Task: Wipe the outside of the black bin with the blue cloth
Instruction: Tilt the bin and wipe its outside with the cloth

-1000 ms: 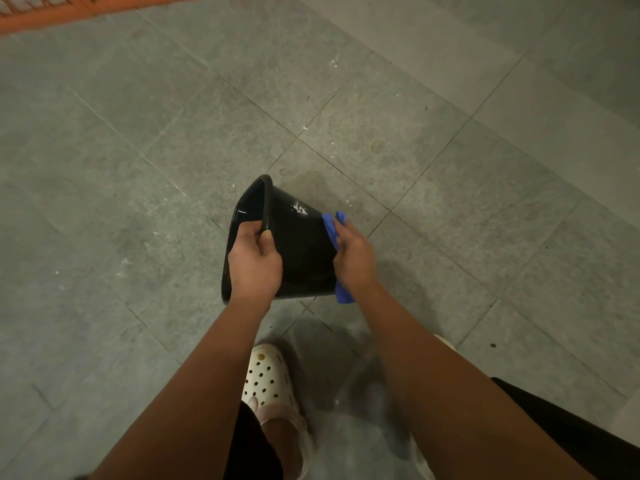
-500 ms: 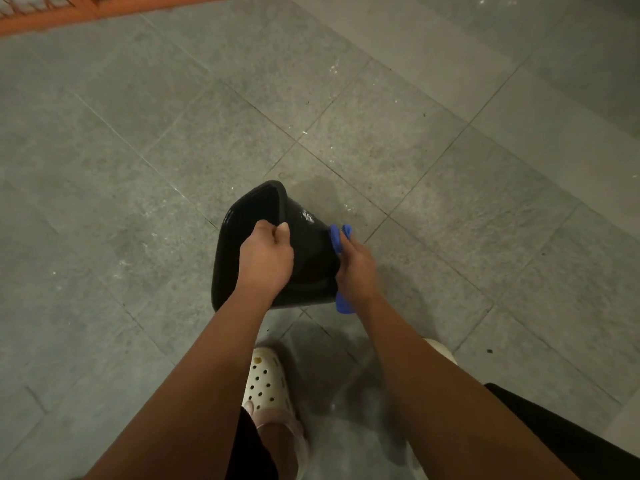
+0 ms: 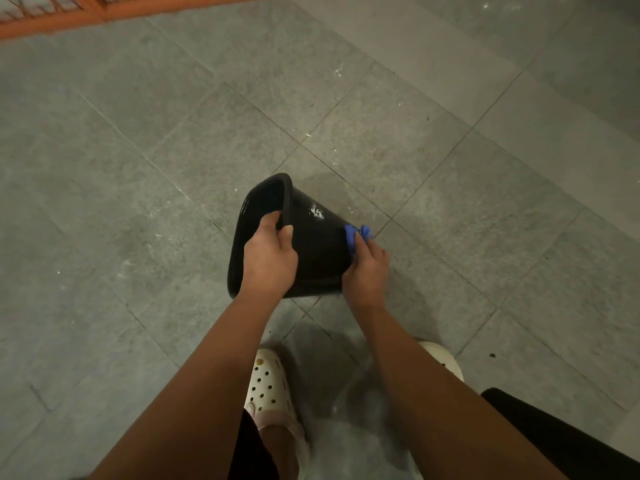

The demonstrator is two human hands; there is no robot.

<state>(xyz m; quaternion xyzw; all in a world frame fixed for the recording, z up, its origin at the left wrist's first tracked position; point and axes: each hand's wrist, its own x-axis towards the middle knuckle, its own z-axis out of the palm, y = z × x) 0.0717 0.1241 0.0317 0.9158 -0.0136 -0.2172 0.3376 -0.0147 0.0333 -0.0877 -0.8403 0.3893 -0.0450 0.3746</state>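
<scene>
The black bin (image 3: 317, 244) is held tilted on its side above the grey tiled floor, its open mouth facing left and its base to the right. My left hand (image 3: 268, 259) grips the bin's rim, fingers inside and thumb on the outer wall. My right hand (image 3: 365, 271) presses the bunched blue cloth (image 3: 355, 237) against the bin's base end. A whitish smear (image 3: 317, 212) shows on the bin's upper outer wall.
Grey stone tiles (image 3: 138, 168) with pale specks cover the floor all around. My feet in white perforated clogs (image 3: 268, 386) stand just below the bin. An orange-red frame (image 3: 69, 15) runs along the top left edge.
The bin has turned slightly, showing more of its mouth. My right hand has slid the cloth up toward the far corner of the base, and the cloth below that hand is now hidden.
</scene>
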